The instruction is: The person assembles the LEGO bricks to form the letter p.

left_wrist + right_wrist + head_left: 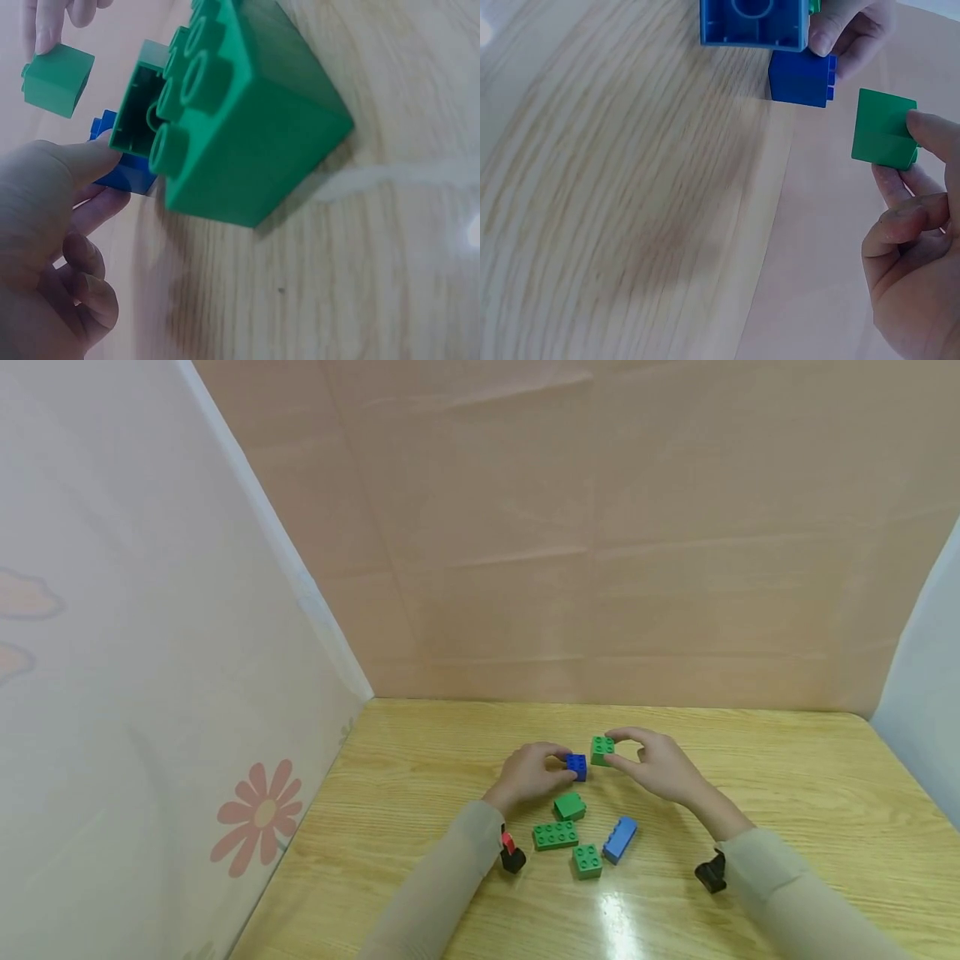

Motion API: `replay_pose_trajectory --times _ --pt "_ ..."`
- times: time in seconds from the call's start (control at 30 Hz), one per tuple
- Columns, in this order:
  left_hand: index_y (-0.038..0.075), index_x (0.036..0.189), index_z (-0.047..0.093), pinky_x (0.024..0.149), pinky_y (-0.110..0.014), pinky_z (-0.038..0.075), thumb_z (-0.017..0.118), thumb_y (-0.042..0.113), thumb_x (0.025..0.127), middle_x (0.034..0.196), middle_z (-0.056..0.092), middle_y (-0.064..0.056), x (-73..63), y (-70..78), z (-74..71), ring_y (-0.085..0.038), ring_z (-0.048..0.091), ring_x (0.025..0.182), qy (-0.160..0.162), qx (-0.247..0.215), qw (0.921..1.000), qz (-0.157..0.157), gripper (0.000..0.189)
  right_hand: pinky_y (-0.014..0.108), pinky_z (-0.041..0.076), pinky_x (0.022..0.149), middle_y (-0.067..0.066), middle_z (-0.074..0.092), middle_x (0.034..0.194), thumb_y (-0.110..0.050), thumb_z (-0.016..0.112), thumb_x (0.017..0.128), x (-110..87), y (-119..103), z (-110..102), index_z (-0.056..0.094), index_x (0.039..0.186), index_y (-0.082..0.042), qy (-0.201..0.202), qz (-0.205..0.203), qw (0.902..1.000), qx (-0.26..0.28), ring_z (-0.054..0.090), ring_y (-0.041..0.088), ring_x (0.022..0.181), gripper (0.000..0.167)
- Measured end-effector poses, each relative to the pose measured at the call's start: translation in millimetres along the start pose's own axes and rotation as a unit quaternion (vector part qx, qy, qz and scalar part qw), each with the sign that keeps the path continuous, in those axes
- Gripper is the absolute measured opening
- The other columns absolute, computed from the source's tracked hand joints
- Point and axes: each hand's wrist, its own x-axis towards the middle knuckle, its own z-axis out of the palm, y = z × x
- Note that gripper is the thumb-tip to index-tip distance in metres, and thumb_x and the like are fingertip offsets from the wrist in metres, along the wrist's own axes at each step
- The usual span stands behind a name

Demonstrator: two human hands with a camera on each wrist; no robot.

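My left hand (531,774) pinches a small dark blue toy brick (576,767) between thumb and fingers, studs facing up in the head view. To its right, my right hand (660,766) grips a small green brick (602,750) by its sides. The two bricks are close but apart. In the right wrist view the green brick (883,129) appears raised off the table, and the dark blue brick (801,78) is beside the left fingers. The left wrist view shows the dark blue brick (129,174) partly hidden behind the thumb and a green brick.
Nearer the person lie a tipped green brick (570,806), a long green brick (556,835), a square green brick (587,862) and a lighter blue brick (619,840) on its side. The wooden table (810,793) meets a pinkish cloth wall (600,610) behind.
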Motion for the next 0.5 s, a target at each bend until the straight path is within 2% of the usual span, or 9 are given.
replay_pose_trajectory --times 0.03,0.07,0.13,0.17,0.27,0.3,0.37,0.43,0.5 --pt "0.027 0.13 0.073 0.108 -0.047 0.044 0.074 0.043 0.097 0.123 0.069 0.017 0.3 -0.1 0.2 -0.013 0.06 0.126 0.0 -0.001 1.0 0.0 0.036 0.058 0.052 0.09 0.016 0.063 0.14 -0.04 0.071 0.101 0.5 -0.2 0.4 0.063 0.14 -0.009 0.0 0.0 1.0 0.0 0.044 0.012 0.047 0.051" --pt "0.027 0.13 0.073 0.108 -0.047 0.044 0.074 0.043 0.097 0.122 0.069 0.017 0.7 -0.2 0.4 -0.013 0.059 0.126 0.001 -0.003 1.0 0.001 0.037 0.058 0.053 0.09 0.016 0.063 0.139 -0.04 0.071 0.101 0.7 -0.3 0.8 0.063 0.14 -0.009 0.002 -0.003 1.0 -0.002 0.05 0.011 0.053 0.051" --pt "0.026 0.13 0.073 0.109 -0.048 0.043 0.075 0.043 0.097 0.121 0.069 0.018 1.4 -0.7 1.4 -0.013 0.059 0.127 0.002 -0.007 1.0 0.001 0.037 0.059 0.053 0.091 0.016 0.064 0.138 -0.039 0.071 0.101 1.0 -0.2 1.6 0.064 0.139 -0.008 0.004 -0.007 1.0 -0.001 0.065 0.02 0.072 0.05" --pt "0.026 0.13 0.073 0.109 -0.048 0.043 0.075 0.043 0.097 0.12 0.069 0.018 1.7 -1.4 1.7 -0.013 0.059 0.127 0.003 -0.01 0.9999 0.001 0.038 0.059 0.053 0.091 0.016 0.064 0.138 -0.039 0.071 0.101 1.1 -0.4 2.1 0.064 0.139 -0.009 0.004 -0.007 1.0 0.001 0.067 0.023 0.075 0.05" --pt "0.026 0.13 0.073 0.11 -0.05 0.042 0.076 0.042 0.096 0.118 0.07 0.019 2.5 -3.2 3.2 -0.013 0.059 0.127 0.005 -0.017 0.9998 -0.002 0.038 0.054 0.055 0.087 0.016 0.064 0.138 -0.04 0.07 0.101 2.6 -0.4 3.6 0.064 0.139 -0.009 0.002 -0.007 1.0 0.0 0.066 0.02 0.072 0.049" --pt "0.026 0.13 0.073 0.11 -0.05 0.042 0.076 0.042 0.096 0.117 0.07 0.02 2.5 -3.5 3.4 -0.013 0.059 0.127 0.005 -0.018 0.9998 -0.003 0.038 0.049 0.057 0.079 0.016 0.064 0.137 -0.041 0.07 0.101 3.5 -0.6 4.1 0.064 0.139 -0.01 -0.001 -0.004 1.0 0.004 0.06 0.017 0.061 0.049" --pt "0.026 0.129 0.074 0.11 -0.051 0.042 0.077 0.042 0.095 0.117 0.07 0.02 2.7 -4.2 3.7 -0.013 0.058 0.128 0.004 -0.02 0.9998 -0.006 0.038 0.037 0.052 0.061 0.015 0.066 0.135 -0.041 0.071 0.1 5.8 -1.2 5.3 0.064 0.14 -0.011 -0.006 0.001 1.0 0.007 0.038 0.009 0.045 0.05" --pt "0.026 0.13 0.073 0.11 -0.051 0.042 0.076 0.042 0.096 0.117 0.069 0.02 2.7 -4.4 3.8 -0.014 0.058 0.128 0.003 -0.021 0.9997 -0.008 0.038 0.029 0.039 0.049 0.014 0.067 0.133 -0.042 0.072 0.1 8.0 -1.5 6.6 0.064 0.14 -0.011 -0.009 0.002 0.9999 0.011 0.027 0.007 0.044 0.051" --pt "0.026 0.13 0.073 0.11 -0.051 0.042 0.076 0.042 0.096 0.117 0.069 0.02 3.1 -5.0 4.2 -0.014 0.058 0.129 0.001 -0.023 0.9997 -0.01 0.038 0.027 0.033 0.042 0.013 0.068 0.131 -0.042 0.072 0.099 9.4 -1.2 7.9 0.064 0.14 -0.011 -0.012 0.004 0.9998 0.017 0.025 0.007 0.044 0.052"
